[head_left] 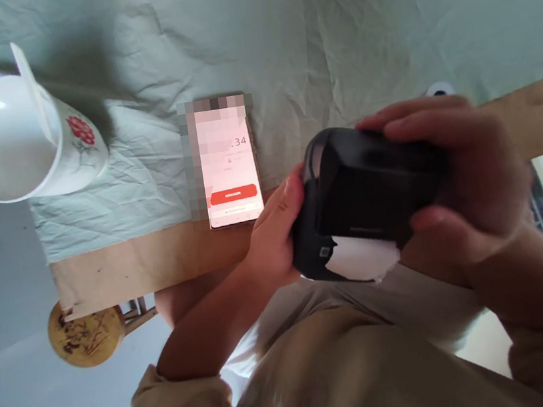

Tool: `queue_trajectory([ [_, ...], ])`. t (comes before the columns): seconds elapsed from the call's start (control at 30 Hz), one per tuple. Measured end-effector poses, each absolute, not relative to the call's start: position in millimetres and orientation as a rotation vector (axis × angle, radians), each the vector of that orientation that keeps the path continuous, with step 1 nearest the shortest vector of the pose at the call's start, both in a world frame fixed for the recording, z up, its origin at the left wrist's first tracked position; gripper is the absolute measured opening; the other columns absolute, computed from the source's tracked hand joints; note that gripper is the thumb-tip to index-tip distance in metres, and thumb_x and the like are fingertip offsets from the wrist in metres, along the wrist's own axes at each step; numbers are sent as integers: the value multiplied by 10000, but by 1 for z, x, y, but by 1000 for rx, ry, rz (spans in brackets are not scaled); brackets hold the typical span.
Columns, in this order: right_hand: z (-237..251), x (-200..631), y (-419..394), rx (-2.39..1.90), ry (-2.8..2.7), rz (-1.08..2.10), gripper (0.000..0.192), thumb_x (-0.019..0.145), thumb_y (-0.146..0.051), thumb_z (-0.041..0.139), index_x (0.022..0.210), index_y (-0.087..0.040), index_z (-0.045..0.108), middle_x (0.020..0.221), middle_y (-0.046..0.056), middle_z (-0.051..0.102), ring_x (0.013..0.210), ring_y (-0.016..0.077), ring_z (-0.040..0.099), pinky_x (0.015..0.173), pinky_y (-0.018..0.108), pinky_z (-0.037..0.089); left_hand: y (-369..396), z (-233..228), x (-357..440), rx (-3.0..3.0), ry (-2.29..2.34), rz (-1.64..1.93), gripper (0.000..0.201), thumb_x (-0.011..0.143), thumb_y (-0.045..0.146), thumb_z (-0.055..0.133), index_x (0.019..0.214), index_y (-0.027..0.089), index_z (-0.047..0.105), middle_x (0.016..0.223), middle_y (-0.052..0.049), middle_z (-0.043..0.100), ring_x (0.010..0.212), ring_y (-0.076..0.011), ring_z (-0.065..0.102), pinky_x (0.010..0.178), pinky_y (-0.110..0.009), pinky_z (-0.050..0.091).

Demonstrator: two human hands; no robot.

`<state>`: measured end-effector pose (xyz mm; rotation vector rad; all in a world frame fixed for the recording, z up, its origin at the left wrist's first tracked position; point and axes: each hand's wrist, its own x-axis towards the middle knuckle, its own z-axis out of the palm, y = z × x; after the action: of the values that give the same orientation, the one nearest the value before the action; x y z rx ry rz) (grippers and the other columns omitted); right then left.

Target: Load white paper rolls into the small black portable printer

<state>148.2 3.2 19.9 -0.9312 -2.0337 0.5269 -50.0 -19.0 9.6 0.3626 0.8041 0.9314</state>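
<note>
I hold a black payment terminal [352,199] above the table's near edge, tilted, with a dark glossy face. A torn white paper slip [363,258] shows along its lower side. My left hand [280,229] grips its left end, thumb on the edge. My right hand [469,169], blurred by motion, wraps round the right end with the fingers over the far side and the thumb on the near side. To the left of the terminal a phone [230,169] lies face up on the table, its screen lit with a red button and partly pixelated.
A white bucket [85,155] with a red flower and a white handle stands at the left. A pale green cloth [279,41] covers most of the wooden table [129,267]. Behind my right hand a small white roll [439,89] partly shows. A round wooden stool [86,334] stands below.
</note>
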Motion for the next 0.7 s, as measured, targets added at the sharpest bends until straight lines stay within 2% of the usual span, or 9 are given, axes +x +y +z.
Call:
queue_trajectory([
  [0.1, 19, 155, 0, -857, -2114, 474, 665, 965, -509, 589, 1520, -164, 463, 1464, 207, 526, 1371, 277, 551, 1117, 478, 536, -13, 6, -37, 352, 832, 1006, 349, 858, 534, 767, 1046, 240, 784, 912, 2, 781, 1018, -243, 770, 886, -338, 640],
  [0.17, 17, 157, 1, -887, -2117, 419, 703, 946, -534, 610, 1534, -191, 437, 1470, 189, 509, 1389, 293, 532, 1142, 498, 525, -9, 6, -30, 335, 877, 1018, 278, 898, 480, 727, 1003, 228, 782, 872, 3, 771, 946, -213, 769, 844, -311, 636],
  [0.27, 16, 162, 6, -923, -2121, 374, 680, 932, -590, 597, 1503, -259, 434, 1418, 154, 535, 1341, 306, 560, 1141, 533, 520, -2, 8, -21, 308, 987, 1013, 231, 947, 370, 650, 825, 201, 750, 730, 12, 720, 771, -173, 745, 751, -289, 631],
  [0.37, 20, 168, 8, -963, -2132, 427, 673, 924, -584, 618, 1495, -303, 401, 1400, 125, 543, 1331, 292, 561, 1111, 518, 544, 4, 11, -14, 254, 1048, 1060, 264, 923, 290, 654, 679, 192, 681, 630, 26, 665, 749, -165, 745, 778, -287, 645],
  [0.43, 25, 171, 7, -1018, -2130, 509, 667, 922, -532, 644, 1497, -314, 385, 1416, 111, 529, 1352, 283, 548, 1120, 503, 545, 5, 14, -10, 217, 1039, 1053, 244, 934, 302, 632, 729, 196, 715, 656, 18, 685, 830, -184, 768, 844, -306, 650],
  [0.57, 34, 179, 4, -1108, -2079, 571, 529, 930, -399, 649, 1419, -330, 461, 1390, 82, 537, 1365, 259, 551, 1136, 476, 548, 0, 14, -10, 279, 1035, 1014, 310, 923, 497, 662, 940, 205, 767, 843, -26, 768, 1068, -264, 772, 961, -371, 632],
  [0.63, 36, 181, 5, -1075, -2133, 520, 494, 937, -386, 654, 1391, -295, 479, 1354, 85, 559, 1320, 243, 581, 1110, 455, 569, -2, 10, -12, 375, 1049, 1015, 329, 848, 519, 761, 970, 214, 757, 933, -26, 788, 1109, -265, 762, 977, -352, 624],
  [0.7, 36, 181, 7, -1019, -2218, 467, 538, 935, -441, 666, 1391, -228, 475, 1339, 117, 567, 1272, 246, 606, 1061, 445, 594, -3, 6, -14, 437, 1044, 1000, 361, 818, 524, 799, 1018, 227, 757, 1022, -21, 798, 1110, -246, 760, 963, -328, 622],
])
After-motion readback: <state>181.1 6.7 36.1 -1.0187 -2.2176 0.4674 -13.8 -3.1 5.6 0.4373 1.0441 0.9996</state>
